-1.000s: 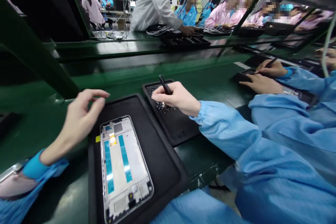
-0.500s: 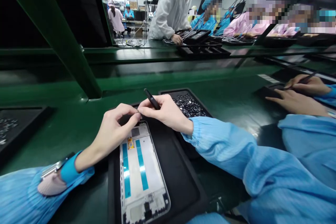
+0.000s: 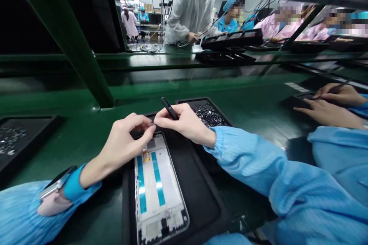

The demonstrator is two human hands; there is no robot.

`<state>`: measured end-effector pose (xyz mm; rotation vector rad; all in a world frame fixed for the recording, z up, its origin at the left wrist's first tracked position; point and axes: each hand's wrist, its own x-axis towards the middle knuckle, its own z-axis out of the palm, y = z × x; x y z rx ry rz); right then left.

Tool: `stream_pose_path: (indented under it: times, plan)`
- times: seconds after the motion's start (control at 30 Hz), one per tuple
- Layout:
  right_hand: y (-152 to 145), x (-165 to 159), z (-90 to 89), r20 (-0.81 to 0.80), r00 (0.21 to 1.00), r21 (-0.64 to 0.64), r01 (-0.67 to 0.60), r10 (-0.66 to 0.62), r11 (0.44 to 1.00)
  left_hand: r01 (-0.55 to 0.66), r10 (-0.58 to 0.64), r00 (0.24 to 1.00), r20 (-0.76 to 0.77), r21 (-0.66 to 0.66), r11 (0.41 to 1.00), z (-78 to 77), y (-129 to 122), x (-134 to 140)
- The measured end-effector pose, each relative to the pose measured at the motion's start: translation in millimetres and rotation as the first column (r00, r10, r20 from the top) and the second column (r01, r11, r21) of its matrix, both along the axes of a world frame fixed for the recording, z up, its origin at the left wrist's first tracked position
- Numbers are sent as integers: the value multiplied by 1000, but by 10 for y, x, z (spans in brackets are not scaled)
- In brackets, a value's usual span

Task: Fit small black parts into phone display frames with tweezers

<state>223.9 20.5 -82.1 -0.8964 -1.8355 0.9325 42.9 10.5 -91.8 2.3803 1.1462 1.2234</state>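
A phone frame [image 3: 178, 183], silvery with two blue-green adhesive strips [image 3: 160, 182] and a small orange flex piece [image 3: 146, 156], lies in a black tray [image 3: 201, 191]. Above its far end, my left hand [image 3: 126, 136] is closed, thumb and forefinger pinched around something too small to make out. My right hand [image 3: 185, 122] is closed on a slim black pen-like tool [image 3: 169, 108], whose upper end sticks out above the fingers. Its lower end is hidden. The fingertips of both hands meet, or nearly so, just over the frame's top edge.
Behind my right hand is a black tray of small shiny parts [image 3: 208, 113]; another parts tray [image 3: 28, 130] lies at left. A green post [image 3: 86, 65] rises from the green bench. At right, a co-worker's hands [image 3: 330, 107] work close by. More people are across the bench.
The view has shifted slightly, so the phone and hands appear a little further right. Both hands keep their pinched pose. Across the bench, a black tray is now tilted up.
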Motion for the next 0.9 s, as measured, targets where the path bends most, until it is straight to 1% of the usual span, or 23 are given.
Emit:
stream_pose_path:
  times: [0.07,0.13,0.2,0.33,0.4,0.53,0.63,0.7,0.77,0.83,0.9]
  plan:
    - [0,-15,-23,-53,999,-71,-1,-2,997,7,-6,1000,17,-36,999,3,-2,-24]
    - [-12,-17,-15,-4,1000,-64,17,-17,998,30,-30,1000,-6,-39,999,20,0,-45]
    - [-22,-7,18,95,995,1,15,-15,1000,66,-67,996,-59,-18,998,52,9,-66]
    - [-12,18,100,245,968,120,-88,57,989,120,-116,974,-197,11,993,135,26,-98]
    - [-1,17,131,301,952,183,-111,52,977,133,-119,962,-247,38,990,165,20,-104]
    - [17,-12,174,421,907,312,-164,19,936,189,-153,944,-292,98,977,178,10,-116]
    - [49,-47,174,469,883,376,-226,26,899,218,-177,929,-326,95,971,145,43,-184]
    - [85,-76,137,453,891,395,-230,30,890,185,-145,923,-358,81,979,101,69,-274]
    - [124,-114,67,423,906,379,-209,33,901,107,-72,935,-346,81,991,31,74,-379]
    - [153,-159,-18,405,914,337,-184,34,923,23,5,964,-267,99,995,-64,50,-465]
    - [163,-201,-93,404,914,295,-167,36,941,-16,36,983,-177,114,993,-175,13,-508]
